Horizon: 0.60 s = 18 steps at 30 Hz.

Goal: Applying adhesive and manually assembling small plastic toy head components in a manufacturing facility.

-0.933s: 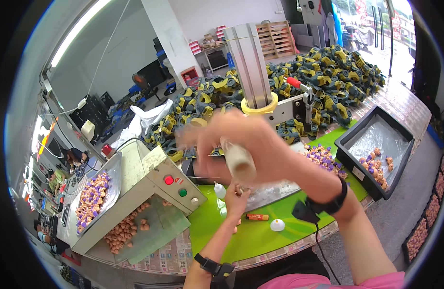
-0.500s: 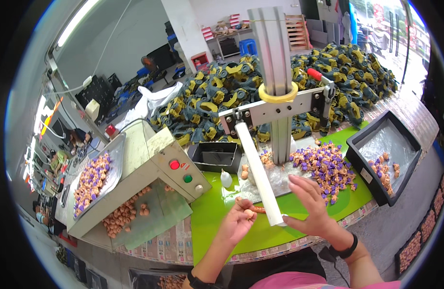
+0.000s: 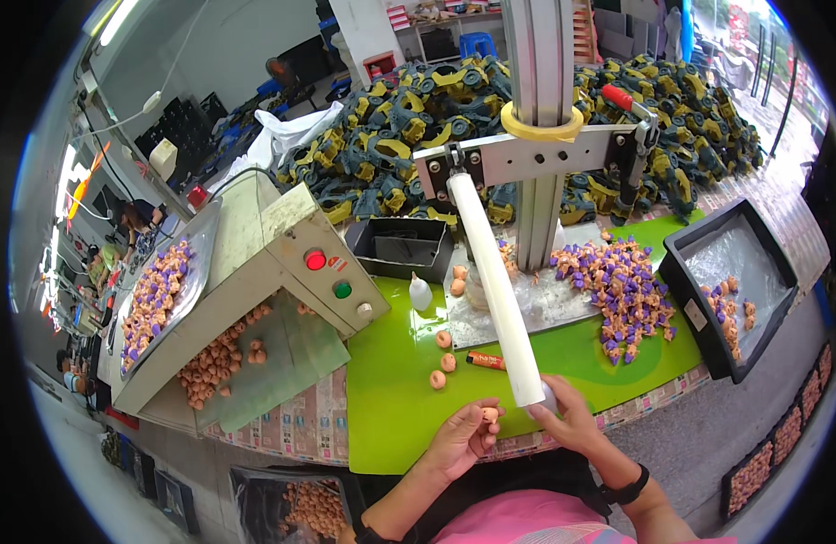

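Over the near edge of the green mat, a small rounded peach piece is sitting between the fingertips of the left hand; it is too small to tell which way its face is turned, and no long axis is showing. The left hand is pinching it with the fingers curled and the palm facing inward. The right hand is bending in from the other side, thumb and fingers lying beside a whitish rounded object at the lower end of the long white lever; whether they are grasping or only touching is hard to tell. The lever is pointing its free end toward the person, its long axis running away and leftward to the metal bracket.

The curved edge of the counter is showing just beyond the left forearm. Left of the lever, a stretch of mat is running out toward the control box, with three loose peach pieces lying near an orange-red tube, which is pointing sideways toward the lever. Farther off, a white bottle is standing nozzle up beside the metal plate, and a purple-and-peach pile is filling the right side, short of the black tray.
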Available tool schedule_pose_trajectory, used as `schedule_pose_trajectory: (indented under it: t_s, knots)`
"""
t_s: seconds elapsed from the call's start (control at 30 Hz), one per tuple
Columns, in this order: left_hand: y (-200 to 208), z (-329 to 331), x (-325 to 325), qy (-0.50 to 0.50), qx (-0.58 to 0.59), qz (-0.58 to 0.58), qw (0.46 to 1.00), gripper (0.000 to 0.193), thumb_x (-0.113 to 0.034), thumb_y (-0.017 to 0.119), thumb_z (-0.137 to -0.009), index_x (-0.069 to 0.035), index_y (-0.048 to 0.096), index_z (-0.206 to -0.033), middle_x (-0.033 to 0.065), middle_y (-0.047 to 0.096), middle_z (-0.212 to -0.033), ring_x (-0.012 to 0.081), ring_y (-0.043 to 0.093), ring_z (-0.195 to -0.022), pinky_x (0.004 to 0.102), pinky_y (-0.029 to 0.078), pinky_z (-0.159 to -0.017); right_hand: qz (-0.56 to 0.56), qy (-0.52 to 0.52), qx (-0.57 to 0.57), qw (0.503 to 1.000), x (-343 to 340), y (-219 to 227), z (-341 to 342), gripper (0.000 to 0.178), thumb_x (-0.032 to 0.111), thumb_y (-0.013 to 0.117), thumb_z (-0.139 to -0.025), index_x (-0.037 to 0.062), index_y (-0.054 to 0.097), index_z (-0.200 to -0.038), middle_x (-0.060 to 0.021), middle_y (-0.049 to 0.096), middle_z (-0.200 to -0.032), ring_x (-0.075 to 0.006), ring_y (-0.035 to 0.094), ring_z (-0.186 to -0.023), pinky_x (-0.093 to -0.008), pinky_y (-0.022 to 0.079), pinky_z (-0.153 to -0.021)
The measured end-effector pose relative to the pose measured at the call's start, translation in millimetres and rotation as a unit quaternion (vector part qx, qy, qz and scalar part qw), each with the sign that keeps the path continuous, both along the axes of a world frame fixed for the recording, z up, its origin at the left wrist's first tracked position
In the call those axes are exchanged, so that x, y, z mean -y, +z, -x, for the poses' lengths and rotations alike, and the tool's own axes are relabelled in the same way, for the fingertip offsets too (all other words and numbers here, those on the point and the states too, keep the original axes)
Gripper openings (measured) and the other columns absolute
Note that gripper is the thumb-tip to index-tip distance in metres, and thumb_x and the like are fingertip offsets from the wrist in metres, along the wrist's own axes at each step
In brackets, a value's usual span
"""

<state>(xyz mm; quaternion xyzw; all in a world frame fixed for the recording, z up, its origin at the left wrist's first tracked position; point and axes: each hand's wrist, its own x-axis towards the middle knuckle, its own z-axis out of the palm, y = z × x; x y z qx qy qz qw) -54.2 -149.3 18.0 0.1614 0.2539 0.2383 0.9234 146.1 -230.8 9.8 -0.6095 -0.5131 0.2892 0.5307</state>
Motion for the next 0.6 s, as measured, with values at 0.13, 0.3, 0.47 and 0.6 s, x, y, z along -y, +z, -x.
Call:
schedule_pose_trajectory:
  t_s: [0.13, 0.3, 0.47, 0.6]
  knots:
    - [-17.5, 9.2, 7.5, -0.013, -0.038, -0.052, 0.998, 0.037, -0.023, 0.058, -0.096, -0.001, 0.053, -0.126, 0.0058, 0.061, -0.11, 0.0098, 0.058, -0.088, 0.0217, 0.052, -0.074, 0.034, 0.023, -0.036, 0.998, 22.1, 26.9, -6.5, 0.048, 0.016, 0.077, -0.079, 0.0002, 0.057, -0.12, -0.0097, 0.062, -0.095, -0.0213, 0.062, -0.088, -0.0321, 0.049, -0.075]
    - [-14.0, 1.7, 12.3, -0.024, -0.133, -0.184, 0.974, 0.033, -0.009, 0.064, -0.092, 0.001, 0.055, -0.122, 0.0068, 0.061, -0.111, 0.0096, 0.058, -0.092, 0.0218, 0.05, -0.078, 0.06, -0.055, -0.18, 0.98, 36.6, 46.3, 0.9, 0.042, 0.011, 0.083, -0.072, 0.0017, 0.061, -0.106, -0.0077, 0.061, -0.092, -0.0179, 0.061, -0.085, -0.0301, 0.049, -0.071]
    - [-19.8, 2.0, 13.6, -0.023, -0.113, -0.191, 0.975, 0.034, -0.005, 0.067, -0.089, 0.001, 0.056, -0.12, 0.0061, 0.061, -0.112, 0.0094, 0.058, -0.096, 0.0226, 0.05, -0.082, -0.029, -0.041, -0.038, 0.998, 35.1, 36.7, -3.8, 0.035, 0.012, 0.087, -0.068, 0.0036, 0.064, -0.093, -0.0063, 0.062, -0.088, -0.0169, 0.059, -0.078, -0.0297, 0.046, -0.066]
    - [-16.8, 1.1, 14.0, -0.036, -0.114, -0.199, 0.973, 0.036, -0.005, 0.068, -0.088, 0.0, 0.056, -0.122, 0.0047, 0.061, -0.113, 0.0103, 0.058, -0.101, 0.0235, 0.049, -0.088, -0.054, -0.045, -0.014, 0.997, 35.0, 36.4, -3.4, 0.034, 0.017, 0.086, -0.069, 0.0034, 0.065, -0.092, -0.0066, 0.063, -0.083, -0.0179, 0.057, -0.074, -0.0296, 0.044, -0.064]
